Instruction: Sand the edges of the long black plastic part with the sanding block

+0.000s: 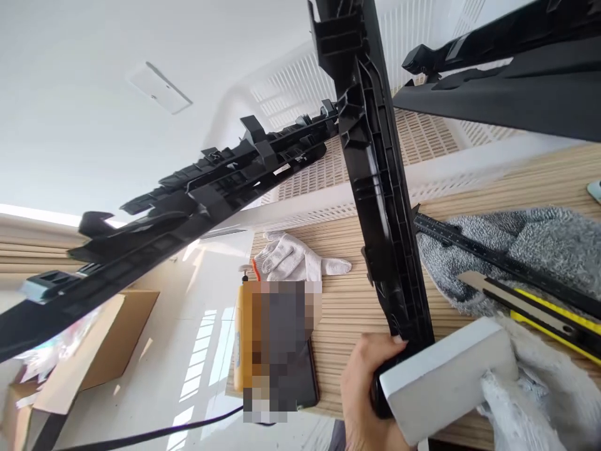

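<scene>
My bare left hand is closed around the lower end of a long black plastic trim piece, ribbed on the side that faces me and standing nearly upright. My right hand, in a white glove, grips a white rectangular block. The block is right by the trim's lower end and overlaps it in view; whether they touch I cannot tell. Close to my right hand lie a yellow and black utility knife with its blade out, a black caliper and a grey cloth.
Behind is a white perforated basket, with more black plastic trim pieces leaning across it to the left and others to the right. A white glove and a yellow bottle-like object rest on the striped table. Cardboard box at left.
</scene>
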Available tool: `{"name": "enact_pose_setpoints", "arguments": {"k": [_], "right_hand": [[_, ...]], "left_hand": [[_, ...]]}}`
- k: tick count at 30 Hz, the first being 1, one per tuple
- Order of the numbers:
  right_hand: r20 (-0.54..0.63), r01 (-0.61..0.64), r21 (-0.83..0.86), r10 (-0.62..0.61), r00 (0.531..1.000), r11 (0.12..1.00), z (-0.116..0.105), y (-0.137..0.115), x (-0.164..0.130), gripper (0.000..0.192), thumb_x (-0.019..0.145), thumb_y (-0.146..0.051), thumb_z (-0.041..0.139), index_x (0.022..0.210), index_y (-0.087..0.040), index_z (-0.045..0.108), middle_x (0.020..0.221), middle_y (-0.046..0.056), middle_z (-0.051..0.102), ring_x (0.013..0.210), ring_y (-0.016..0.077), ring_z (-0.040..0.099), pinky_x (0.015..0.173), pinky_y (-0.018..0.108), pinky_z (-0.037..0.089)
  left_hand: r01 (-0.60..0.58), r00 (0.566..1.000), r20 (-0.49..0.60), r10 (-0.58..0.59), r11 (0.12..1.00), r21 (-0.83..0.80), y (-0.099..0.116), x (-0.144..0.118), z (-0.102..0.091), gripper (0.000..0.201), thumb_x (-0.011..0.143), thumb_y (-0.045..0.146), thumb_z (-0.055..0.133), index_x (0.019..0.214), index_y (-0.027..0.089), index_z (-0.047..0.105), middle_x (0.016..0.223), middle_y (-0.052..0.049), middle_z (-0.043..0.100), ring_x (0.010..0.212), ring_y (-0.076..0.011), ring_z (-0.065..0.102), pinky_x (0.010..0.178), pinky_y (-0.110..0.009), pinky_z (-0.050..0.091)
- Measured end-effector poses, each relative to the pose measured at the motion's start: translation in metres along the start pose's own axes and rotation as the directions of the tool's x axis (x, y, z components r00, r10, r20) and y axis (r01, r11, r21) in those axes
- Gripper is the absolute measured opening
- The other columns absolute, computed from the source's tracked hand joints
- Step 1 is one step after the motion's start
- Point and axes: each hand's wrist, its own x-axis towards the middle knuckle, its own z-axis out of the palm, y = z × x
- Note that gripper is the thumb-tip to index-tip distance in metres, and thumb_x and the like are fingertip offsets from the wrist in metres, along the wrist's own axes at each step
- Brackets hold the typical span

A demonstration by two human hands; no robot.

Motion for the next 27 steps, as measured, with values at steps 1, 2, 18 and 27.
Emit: {"name": "enact_pose_setpoints", "arguments": {"k": [1, 2, 18, 27], "right_hand": [[-0.019, 0.027, -0.019, -0.027, 0.999, 0.999, 0.002, -0.005, 0.002, 0.048, 0.061, -0.044, 0.087, 0.106, -0.029, 0.077, 0.105, 0.009, 0.075, 0.086, 0.0303, 0.070, 0.057, 0.040, 0.060], [-0.028, 0.022, -0.023, -0.023, 0.999, 1.000, 0.004, -0.009, 0.003, 0.046, 0.064, -0.046, 0.085, 0.106, -0.029, 0.077, 0.105, 0.009, 0.075, 0.087, 0.0296, 0.070, 0.060, 0.041, 0.060], [-0.032, -0.239, 0.111, 0.244, 0.969, 0.965, 0.025, -0.067, 0.002, 0.041, 0.078, -0.042, 0.079, 0.115, -0.024, 0.073, 0.112, 0.007, 0.073, 0.082, 0.0175, 0.070, 0.062, 0.027, 0.059], [0.137, -0.365, 0.242, 0.341, 0.930, 0.899, 0.022, -0.067, -0.002, 0.052, 0.077, -0.050, 0.077, 0.121, -0.022, 0.070, 0.078, 0.001, 0.067, 0.048, 0.0077, 0.048, 0.037, 0.020, 0.042]], "left_hand": [[-0.005, 1.000, -0.002, 0.005, 1.000, 0.004, -0.001, -0.001, -0.001, 0.027, 0.080, 0.034, 0.075, 0.104, 0.025, 0.068, 0.086, -0.003, 0.070, 0.075, -0.0175, 0.067, 0.064, -0.024, 0.050], [-0.006, 1.000, 0.005, 0.006, 1.000, 0.016, -0.002, -0.003, -0.002, 0.031, 0.077, 0.030, 0.078, 0.106, 0.025, 0.067, 0.087, -0.002, 0.070, 0.077, -0.0166, 0.067, 0.065, -0.022, 0.050], [0.236, 0.971, 0.032, -0.239, 0.969, 0.072, 0.004, 0.007, 0.007, 0.021, 0.067, 0.013, 0.072, 0.088, 0.017, 0.070, 0.082, -0.001, 0.070, 0.074, -0.0152, 0.064, 0.063, -0.022, 0.048], [0.207, 0.971, 0.114, -0.209, 0.978, 0.028, 0.004, 0.008, 0.003, 0.022, 0.073, 0.013, 0.071, 0.095, 0.017, 0.070, 0.090, -0.003, 0.074, 0.083, -0.0182, 0.069, 0.072, -0.025, 0.053]]}}
